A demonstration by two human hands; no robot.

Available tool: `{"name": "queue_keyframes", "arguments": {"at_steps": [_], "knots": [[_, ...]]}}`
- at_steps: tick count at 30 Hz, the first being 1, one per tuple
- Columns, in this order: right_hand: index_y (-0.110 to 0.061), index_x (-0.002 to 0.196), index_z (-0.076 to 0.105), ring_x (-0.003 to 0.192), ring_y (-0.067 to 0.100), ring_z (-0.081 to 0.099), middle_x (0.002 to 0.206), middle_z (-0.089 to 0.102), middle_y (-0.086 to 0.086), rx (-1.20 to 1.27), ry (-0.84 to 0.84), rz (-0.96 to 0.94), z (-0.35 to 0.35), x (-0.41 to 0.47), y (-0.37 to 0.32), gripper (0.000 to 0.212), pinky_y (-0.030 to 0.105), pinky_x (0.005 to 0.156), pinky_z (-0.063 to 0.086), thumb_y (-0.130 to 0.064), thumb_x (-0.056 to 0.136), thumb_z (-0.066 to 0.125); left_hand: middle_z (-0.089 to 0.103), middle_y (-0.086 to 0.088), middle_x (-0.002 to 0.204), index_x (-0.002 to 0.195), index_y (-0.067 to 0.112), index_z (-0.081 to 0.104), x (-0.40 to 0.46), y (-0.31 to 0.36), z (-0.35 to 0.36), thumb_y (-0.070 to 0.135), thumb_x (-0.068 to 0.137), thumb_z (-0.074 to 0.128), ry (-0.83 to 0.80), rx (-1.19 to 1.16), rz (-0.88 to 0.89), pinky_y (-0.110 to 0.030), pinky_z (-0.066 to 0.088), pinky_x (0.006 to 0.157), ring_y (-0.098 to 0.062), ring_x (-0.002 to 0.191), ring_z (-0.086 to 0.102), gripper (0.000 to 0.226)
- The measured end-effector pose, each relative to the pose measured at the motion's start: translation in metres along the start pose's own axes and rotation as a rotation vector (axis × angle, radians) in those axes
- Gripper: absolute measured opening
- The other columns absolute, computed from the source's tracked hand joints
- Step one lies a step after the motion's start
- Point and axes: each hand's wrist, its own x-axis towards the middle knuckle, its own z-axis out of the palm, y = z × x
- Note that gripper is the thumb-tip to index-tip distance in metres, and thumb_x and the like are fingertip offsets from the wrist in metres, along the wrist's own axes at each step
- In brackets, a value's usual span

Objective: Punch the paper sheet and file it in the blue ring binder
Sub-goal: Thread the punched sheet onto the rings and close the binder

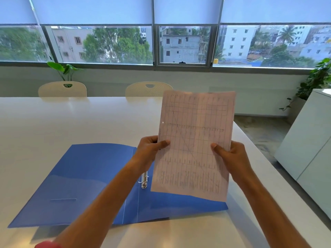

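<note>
A paper sheet (194, 140) printed with a grid is held upright in the air above the table, one punched hole showing near its left edge. My left hand (150, 151) pinches its left edge and my right hand (231, 156) pinches its right edge, thumbs on the front. Below it the blue ring binder (86, 185) lies open flat on the table. Its metal rings (144, 179) show just left of the sheet's lower corner. The binder's right half is mostly hidden behind the sheet.
The white table (71, 122) runs to a far edge with two white chairs (62, 89) behind it. A white cabinet (308, 140) stands right of the table. Potted plants (320, 77) sit by the windows. A red object (48, 245) shows at the bottom edge.
</note>
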Motion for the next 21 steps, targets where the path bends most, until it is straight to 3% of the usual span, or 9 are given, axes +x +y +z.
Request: {"name": "queue_keyframes", "arguments": {"at_steps": [3, 6, 14, 18, 21], "knots": [[-0.022, 0.090, 0.066, 0.070, 0.010, 0.073, 0.083, 0.073, -0.011, 0.001, -0.043, 0.023, 0.002, 0.002, -0.002, 0.005, 0.019, 0.058, 0.052, -0.024, 0.090, 0.061, 0.073, -0.014, 0.105, 0.105, 0.003, 0.068, -0.003, -0.001, -0.007, 0.010, 0.088, 0.062, 0.025, -0.028, -0.049, -0.044, 0.058, 0.083, -0.031, 0.095, 0.071, 0.020], [-0.014, 0.095, 0.067, 0.072, 0.019, 0.074, 0.086, 0.074, -0.001, 0.014, -0.080, 0.093, 0.005, 0.005, -0.002, 0.012, 0.032, 0.067, 0.058, -0.024, 0.091, 0.061, 0.073, -0.014, 0.103, 0.102, 0.002, 0.069, -0.006, -0.005, -0.012, 0.008, 0.088, 0.063, 0.068, -0.015, -0.047, -0.045, 0.057, 0.084, -0.032, 0.095, 0.071, 0.017], [-0.005, 0.093, 0.063, 0.075, 0.038, 0.072, 0.086, 0.072, 0.019, 0.210, -0.151, 0.155, 0.017, 0.000, 0.006, 0.015, 0.046, 0.072, 0.060, -0.019, 0.094, 0.057, 0.073, -0.016, 0.101, 0.102, -0.001, 0.069, -0.011, -0.010, -0.025, 0.003, 0.087, 0.062, 0.092, -0.036, -0.092, -0.040, 0.059, 0.077, -0.033, 0.094, 0.070, 0.017], [-0.005, 0.095, 0.062, 0.075, 0.039, 0.072, 0.086, 0.072, 0.019, 0.264, -0.168, 0.160, 0.021, -0.004, 0.013, 0.014, 0.041, 0.067, 0.061, -0.017, 0.093, 0.056, 0.072, -0.018, 0.104, 0.108, -0.004, 0.066, -0.010, -0.008, -0.030, 0.003, 0.087, 0.061, 0.037, -0.066, -0.122, -0.037, 0.059, 0.072, -0.031, 0.092, 0.071, 0.022], [-0.007, 0.094, 0.063, 0.074, 0.038, 0.072, 0.082, 0.073, 0.015, 0.261, -0.148, 0.136, 0.021, -0.005, 0.015, 0.012, 0.037, 0.064, 0.061, -0.017, 0.093, 0.056, 0.071, -0.018, 0.109, 0.111, -0.001, 0.066, -0.009, -0.009, -0.033, 0.008, 0.088, 0.062, -0.002, -0.025, -0.129, -0.046, 0.055, 0.087, -0.035, 0.101, 0.068, 0.024]]}}
